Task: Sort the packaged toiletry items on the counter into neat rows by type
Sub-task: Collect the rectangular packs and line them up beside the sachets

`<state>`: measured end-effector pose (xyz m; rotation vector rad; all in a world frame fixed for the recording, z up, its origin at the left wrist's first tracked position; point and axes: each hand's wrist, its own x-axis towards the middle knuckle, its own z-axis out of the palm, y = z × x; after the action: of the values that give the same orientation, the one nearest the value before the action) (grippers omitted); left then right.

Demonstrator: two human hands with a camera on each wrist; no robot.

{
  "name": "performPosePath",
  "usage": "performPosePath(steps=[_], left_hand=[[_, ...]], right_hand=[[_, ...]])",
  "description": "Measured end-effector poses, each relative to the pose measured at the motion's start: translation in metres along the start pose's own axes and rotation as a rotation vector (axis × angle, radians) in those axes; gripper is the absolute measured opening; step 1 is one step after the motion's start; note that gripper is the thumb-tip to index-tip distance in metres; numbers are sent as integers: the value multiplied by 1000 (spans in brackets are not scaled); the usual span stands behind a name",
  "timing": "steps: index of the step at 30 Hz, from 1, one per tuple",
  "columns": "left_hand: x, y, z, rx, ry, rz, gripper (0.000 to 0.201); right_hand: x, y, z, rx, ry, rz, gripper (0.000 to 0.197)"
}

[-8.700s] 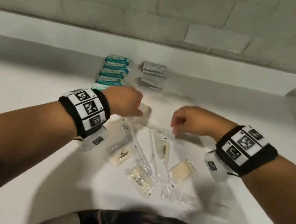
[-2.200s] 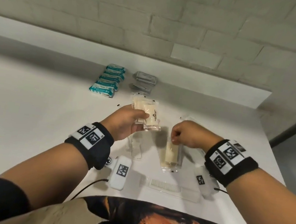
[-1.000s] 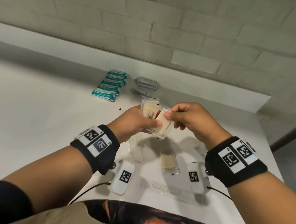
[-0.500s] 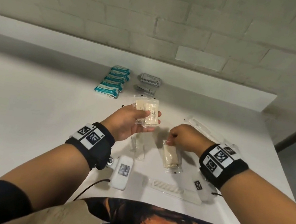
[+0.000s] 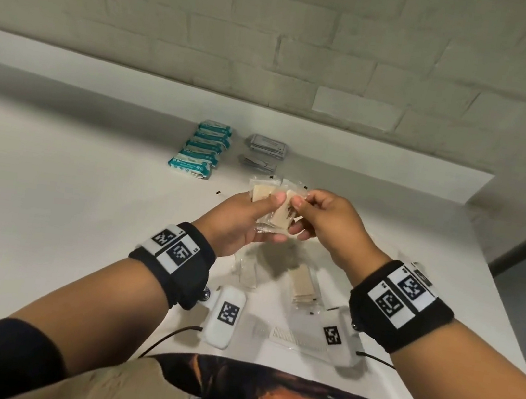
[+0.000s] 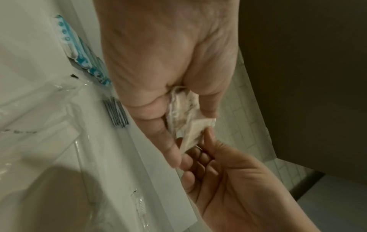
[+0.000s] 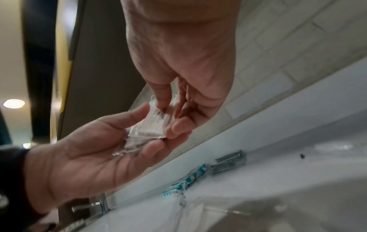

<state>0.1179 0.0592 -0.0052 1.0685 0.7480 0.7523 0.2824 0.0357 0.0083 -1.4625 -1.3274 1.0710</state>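
Beige packets stacked in left hand above the table, thumb clamping them; right hand fingers pinch another packet onto the stack, likely gathering one type before laying a row.

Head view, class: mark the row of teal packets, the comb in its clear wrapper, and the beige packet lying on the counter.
teal packets (image 5: pixel 200 149), head view, middle packet of the row.
comb (image 5: pixel 297 337), head view, middle of its teeth.
beige packet (image 5: pixel 302 282), head view, centre of its beige face.
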Motion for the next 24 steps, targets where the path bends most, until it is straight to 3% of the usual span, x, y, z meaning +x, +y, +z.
performPosePath(steps=[2,6,9,11,15,19,22,24], left_hand=[[-1,2,1,14,-27,-8,44],[-1,2,-1,-58,-35,-43,34],[0,0,2,-55,-47,-66,20],[1,0,3,4,12,-57,6],[3,2,-1,249,114,57,21],[4,4,0,328,103,92,24],[2,3,1,240,93,66,19],[0,2,-2,136,97,29,16]], right_hand=[[-3,-1,0,86,-4,17,3],[-3,-2,-3,49,81,29,30],[-6,-2,0,30,51,44,17],[-8,-4,3,105,38,62,6],[-6,-11,-3,260,8,132,21],[-2,-14,-14,-84,1,48,7],[6,-14,-25,-624,83,-36,10],[9,-11,-34,-715,66,-10,8]])
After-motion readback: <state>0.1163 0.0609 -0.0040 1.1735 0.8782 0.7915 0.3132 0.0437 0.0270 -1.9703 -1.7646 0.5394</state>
